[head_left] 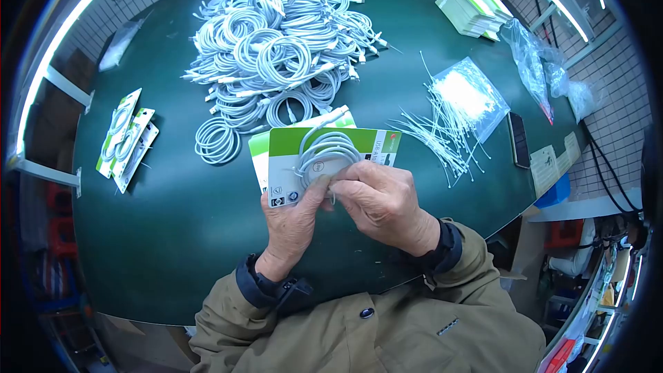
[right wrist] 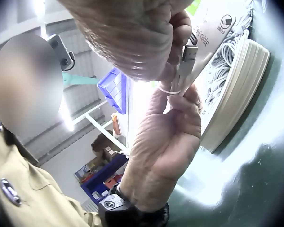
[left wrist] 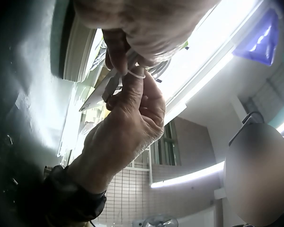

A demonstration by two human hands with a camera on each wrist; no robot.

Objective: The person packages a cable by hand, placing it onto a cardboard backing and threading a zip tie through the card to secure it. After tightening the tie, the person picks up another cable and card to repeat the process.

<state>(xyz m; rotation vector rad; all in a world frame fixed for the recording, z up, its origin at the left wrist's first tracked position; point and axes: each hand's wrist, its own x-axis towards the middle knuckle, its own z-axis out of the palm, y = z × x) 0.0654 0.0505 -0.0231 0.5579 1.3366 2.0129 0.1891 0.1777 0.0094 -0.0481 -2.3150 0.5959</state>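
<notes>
My left hand (head_left: 293,228) grips the lower edge of a green and white printed card (head_left: 282,141), its thumb against a coiled white USB cable (head_left: 331,148) lying on the card's face. The right hand (head_left: 383,200) pinches a thin white cable tie (right wrist: 169,90) at the coil's lower side, fingertips right by the left thumb. In the right wrist view the tie shows as a small loop, and the cable's metal USB plug (right wrist: 190,53) sticks out beside the fingers. The tie's tail is mostly hidden by the fingers.
Beneath the held card stands a stack of cards (right wrist: 241,90). A large heap of coiled cables (head_left: 276,41) lies beyond. Loose cable ties (head_left: 442,131) spill from a plastic bag at right, near a phone (head_left: 518,139). Carded cables (head_left: 126,141) lie left; more cards (head_left: 473,10) stand back right.
</notes>
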